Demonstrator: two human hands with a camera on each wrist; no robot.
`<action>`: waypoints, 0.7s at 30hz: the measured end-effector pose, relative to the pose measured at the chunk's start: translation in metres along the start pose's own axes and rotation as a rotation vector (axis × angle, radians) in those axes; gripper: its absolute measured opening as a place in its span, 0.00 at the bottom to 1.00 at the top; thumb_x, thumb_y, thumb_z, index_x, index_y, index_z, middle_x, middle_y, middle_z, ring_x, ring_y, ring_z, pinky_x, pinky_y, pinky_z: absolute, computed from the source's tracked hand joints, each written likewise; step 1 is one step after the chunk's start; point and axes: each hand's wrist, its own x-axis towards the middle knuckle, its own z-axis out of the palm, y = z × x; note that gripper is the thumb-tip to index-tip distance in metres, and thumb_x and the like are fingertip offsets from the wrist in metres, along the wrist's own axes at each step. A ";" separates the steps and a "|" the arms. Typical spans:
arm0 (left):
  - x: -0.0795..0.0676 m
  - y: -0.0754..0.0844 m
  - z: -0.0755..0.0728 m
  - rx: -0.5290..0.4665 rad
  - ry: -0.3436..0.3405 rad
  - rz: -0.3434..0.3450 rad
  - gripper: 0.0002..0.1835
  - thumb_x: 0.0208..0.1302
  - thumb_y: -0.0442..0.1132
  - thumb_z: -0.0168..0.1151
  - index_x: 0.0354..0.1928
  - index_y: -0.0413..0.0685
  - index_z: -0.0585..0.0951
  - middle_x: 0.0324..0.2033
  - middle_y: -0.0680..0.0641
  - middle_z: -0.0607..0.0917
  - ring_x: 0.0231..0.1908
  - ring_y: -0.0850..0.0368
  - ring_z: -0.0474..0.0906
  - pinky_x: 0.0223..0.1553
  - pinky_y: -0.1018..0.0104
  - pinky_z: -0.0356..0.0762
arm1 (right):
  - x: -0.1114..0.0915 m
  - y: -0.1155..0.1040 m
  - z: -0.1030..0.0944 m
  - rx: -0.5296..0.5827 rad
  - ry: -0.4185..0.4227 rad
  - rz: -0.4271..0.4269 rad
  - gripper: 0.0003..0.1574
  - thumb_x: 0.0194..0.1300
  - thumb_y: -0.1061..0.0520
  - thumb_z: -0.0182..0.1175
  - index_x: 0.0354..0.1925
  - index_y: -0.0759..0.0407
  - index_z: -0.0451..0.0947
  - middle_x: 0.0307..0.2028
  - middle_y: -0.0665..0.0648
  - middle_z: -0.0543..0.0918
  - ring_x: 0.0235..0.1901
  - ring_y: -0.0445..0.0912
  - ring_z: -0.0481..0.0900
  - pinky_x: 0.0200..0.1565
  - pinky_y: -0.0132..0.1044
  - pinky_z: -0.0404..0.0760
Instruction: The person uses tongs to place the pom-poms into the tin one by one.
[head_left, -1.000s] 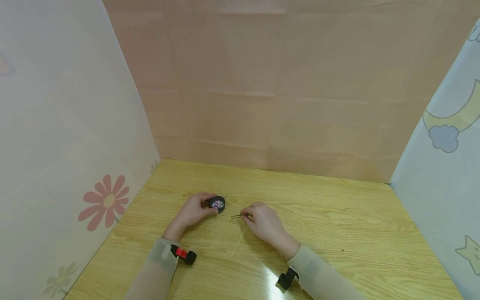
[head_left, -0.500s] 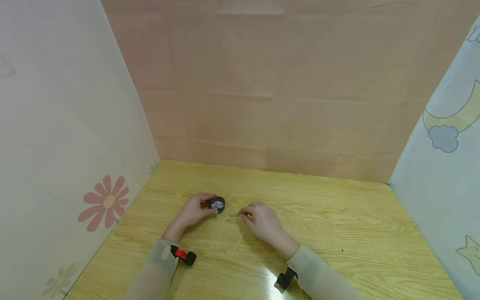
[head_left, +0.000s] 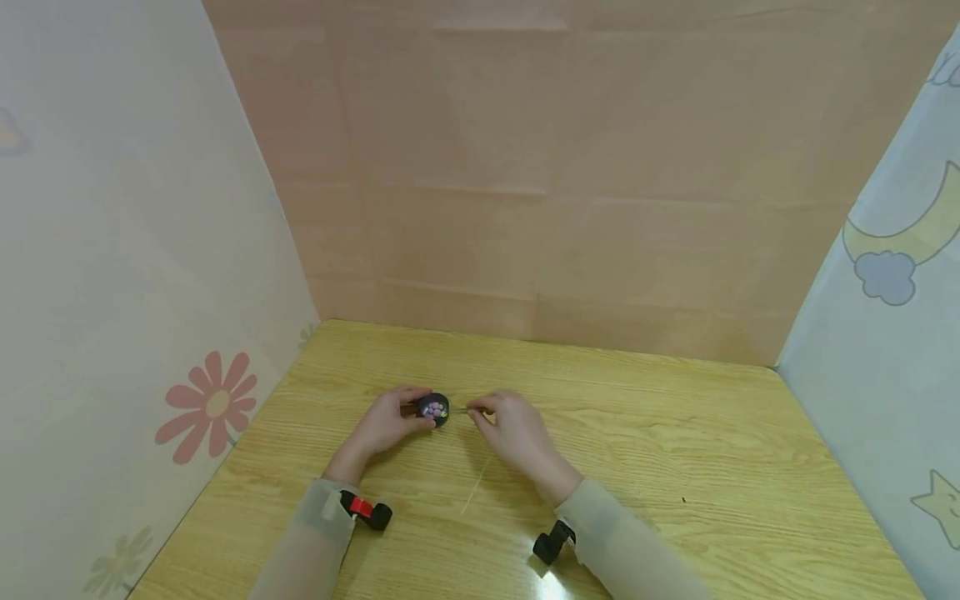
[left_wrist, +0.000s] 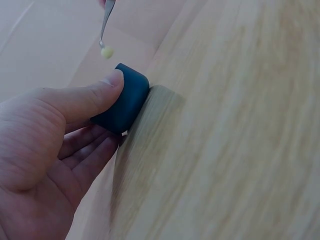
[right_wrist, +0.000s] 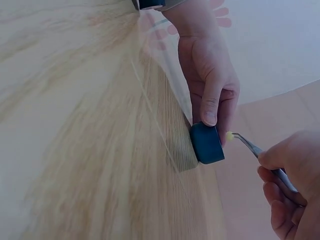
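My left hand [head_left: 384, 423] grips a small dark blue cup [left_wrist: 131, 102] on the wooden table, thumb on the near side and fingers on the far side. Several small pinkish-purple balls [head_left: 432, 410] lie inside it. Curved metal tweezers [right_wrist: 255, 150] are pinched in my right hand [head_left: 517, 432], just right of the cup. Their bent tips hold a small pale yellow ball [left_wrist: 107, 52], which hangs over the cup's opening, close to the rim. The two wrist views see the cup from its sides, so its inside is hidden there.
The wooden table [head_left: 660, 433] stretches away to the right. A brownish sheet [head_left: 540, 183] hangs behind it, with patterned walls left and right. A thin pale line [head_left: 477, 485] runs along the tabletop before the hands. A tiny dark speck [head_left: 683, 500] lies farther right.
My right hand has moved left and slightly away from me, carrying the tweezers and yellow ball from the table beside the cup to over it. The left hand and cup have stayed put.
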 end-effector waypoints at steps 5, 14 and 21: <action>0.001 0.000 0.000 0.002 -0.001 0.012 0.31 0.66 0.39 0.79 0.70 0.40 0.81 0.63 0.40 0.82 0.60 0.43 0.83 0.62 0.50 0.82 | 0.008 -0.001 0.006 -0.002 0.006 0.024 0.08 0.76 0.52 0.69 0.48 0.48 0.93 0.44 0.48 0.91 0.41 0.44 0.85 0.41 0.42 0.86; 0.004 -0.002 0.001 -0.012 -0.010 0.018 0.30 0.67 0.38 0.78 0.69 0.39 0.81 0.62 0.39 0.82 0.60 0.43 0.83 0.63 0.49 0.82 | 0.019 -0.004 0.018 -0.042 -0.005 0.013 0.08 0.75 0.52 0.70 0.48 0.48 0.93 0.43 0.50 0.91 0.38 0.43 0.84 0.36 0.38 0.85; 0.005 0.001 0.004 -0.008 -0.012 0.020 0.30 0.67 0.38 0.78 0.69 0.39 0.82 0.62 0.40 0.82 0.59 0.44 0.84 0.62 0.48 0.82 | 0.020 -0.001 0.024 -0.067 -0.018 0.018 0.08 0.74 0.51 0.70 0.47 0.49 0.94 0.42 0.50 0.91 0.39 0.44 0.86 0.36 0.38 0.85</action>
